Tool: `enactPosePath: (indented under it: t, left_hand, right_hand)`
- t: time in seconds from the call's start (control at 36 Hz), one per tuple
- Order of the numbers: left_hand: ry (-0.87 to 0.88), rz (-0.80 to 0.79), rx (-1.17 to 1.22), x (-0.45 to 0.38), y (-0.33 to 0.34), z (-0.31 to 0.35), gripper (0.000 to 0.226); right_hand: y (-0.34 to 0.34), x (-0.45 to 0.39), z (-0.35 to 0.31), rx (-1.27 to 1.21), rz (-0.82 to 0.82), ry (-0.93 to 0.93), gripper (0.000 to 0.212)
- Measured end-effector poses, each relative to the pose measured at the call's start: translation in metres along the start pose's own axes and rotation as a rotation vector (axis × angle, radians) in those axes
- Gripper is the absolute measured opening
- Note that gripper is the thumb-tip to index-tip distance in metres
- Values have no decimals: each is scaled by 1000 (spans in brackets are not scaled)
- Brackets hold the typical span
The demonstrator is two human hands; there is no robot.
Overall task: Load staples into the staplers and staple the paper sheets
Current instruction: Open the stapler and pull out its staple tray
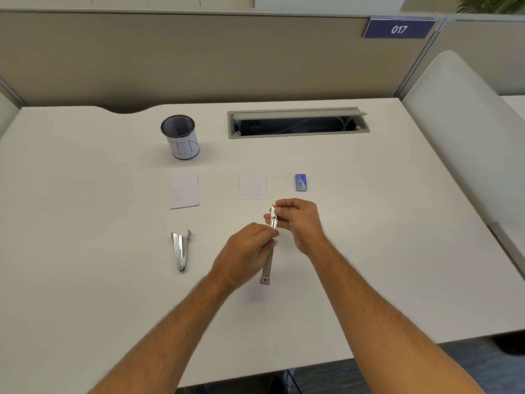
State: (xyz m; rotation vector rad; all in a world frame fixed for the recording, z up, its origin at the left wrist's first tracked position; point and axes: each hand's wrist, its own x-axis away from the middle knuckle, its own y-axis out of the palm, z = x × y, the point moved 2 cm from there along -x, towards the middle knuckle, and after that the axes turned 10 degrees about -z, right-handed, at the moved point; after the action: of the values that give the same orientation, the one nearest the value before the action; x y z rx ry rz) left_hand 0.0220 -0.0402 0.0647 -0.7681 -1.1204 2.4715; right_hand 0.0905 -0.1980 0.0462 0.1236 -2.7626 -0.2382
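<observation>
Both hands, left hand point(246, 249) and right hand point(299, 220), clamped on opened pink-tipped stapler point(268, 263), fingertips apparently at its magazine.

two staplers point(180, 250) point(269, 251), two paper sheets point(184, 191) point(252, 185), one staple box point(300, 182), one mesh cup point(181, 137).

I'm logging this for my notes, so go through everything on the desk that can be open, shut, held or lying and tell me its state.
Pink stapler: swung open, held by both hands.
Left hand: grips the stapler.
Right hand: pinches its far end.
Silver stapler: open, lying untouched.
Staple box: lying flat, looks closed.
Two paper sheets: flat, apart.
Mesh cup: upright.
Cable hatch: lid open.
</observation>
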Motion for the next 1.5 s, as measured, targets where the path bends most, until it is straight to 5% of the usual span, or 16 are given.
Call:
enactPosePath:
  t: [0.19, 0.39, 0.56, 0.89, 1.11, 1.28, 1.5]
  left_hand:
    - [-498, 254, 430, 2, 8, -11, 12]
    - [-1022, -89, 1069, 1, 26, -19, 35]
    - [-954, -168, 1361, 4, 34, -16, 47]
    - [-871, -126, 1477, 3, 29, -14, 36]
    - [-834, -139, 1368, 0, 21, -18, 32]
    - [-790, -210, 882, -3, 6, -25, 31]
    - [-622, -170, 335, -10, -4, -22, 22]
  right_hand:
    - [2, 1, 1, -69, -31, -42, 13]
    - [5, 2, 1, -116, -48, -70, 17]
    - [10, 5, -1, -108, -69, -121, 26]
    - [13, 8, -1, -141, -81, -161, 21]
    - [14, 7, 9, -167, 25, -17, 18]
    - [17, 12, 21, -374, -14, 254, 23]
    - [22, 16, 27, -622, -30, 326, 30]
